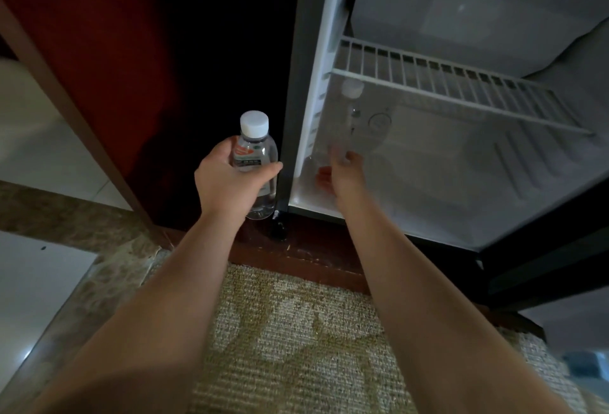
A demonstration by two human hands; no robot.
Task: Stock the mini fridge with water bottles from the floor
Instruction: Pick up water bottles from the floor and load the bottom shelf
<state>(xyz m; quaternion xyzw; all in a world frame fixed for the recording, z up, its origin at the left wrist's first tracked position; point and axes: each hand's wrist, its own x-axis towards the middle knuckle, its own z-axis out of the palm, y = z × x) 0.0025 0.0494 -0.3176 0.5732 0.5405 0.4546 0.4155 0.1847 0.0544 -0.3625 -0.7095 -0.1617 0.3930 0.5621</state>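
Nearest the viewer, a beige woven carpet with a pale pattern covers the floor; two bare forearms reach forward over it. Beyond the carpet runs a dark reddish wooden ledge, and the fridge stands on it.

The left hand is raised just outside the fridge's left edge; its fingers and thumb are curled round the middle of a clear plastic water bottle with a white screw cap, which is upright, cap on top.

The right hand is inside the open mini fridge with a pale interior, low in the bottom compartment near the left wall; it is blurred, so I cannot tell whether its fingers are curled or straight, or whether they have hold of anything. Right by it a second clear bottle with a white cap stands upright against the left wall; its cap comes just under the front bar of the white wire shelf.

Further in, the shelf spans the fridge's width; the pale back wall rises above it.
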